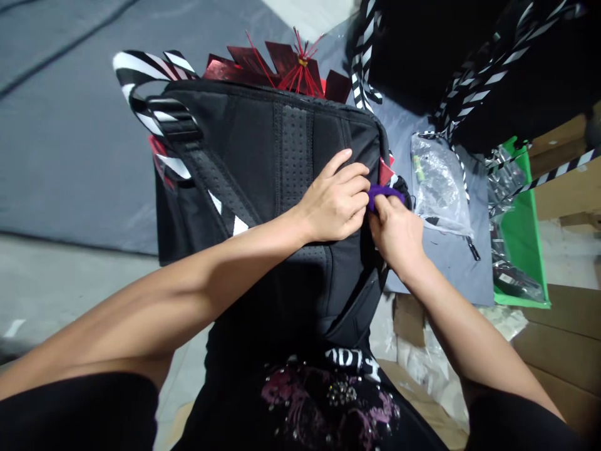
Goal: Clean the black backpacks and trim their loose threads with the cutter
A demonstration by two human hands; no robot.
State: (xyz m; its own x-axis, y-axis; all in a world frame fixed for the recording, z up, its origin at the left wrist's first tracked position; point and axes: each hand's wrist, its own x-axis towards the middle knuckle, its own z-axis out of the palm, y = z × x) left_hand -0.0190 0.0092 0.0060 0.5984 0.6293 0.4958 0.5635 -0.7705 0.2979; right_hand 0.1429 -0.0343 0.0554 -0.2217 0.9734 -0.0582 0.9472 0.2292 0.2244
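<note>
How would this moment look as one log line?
left hand: on black backpack | right hand: gripping purple item at backpack's side | plastic bag: right of backpack

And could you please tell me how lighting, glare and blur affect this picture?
In the head view, a shadow crosses the left forearm; glare whitens parts of the clear plastic bag; in that same view, the right-edge cardboard looks softer than the backpack.
</note>
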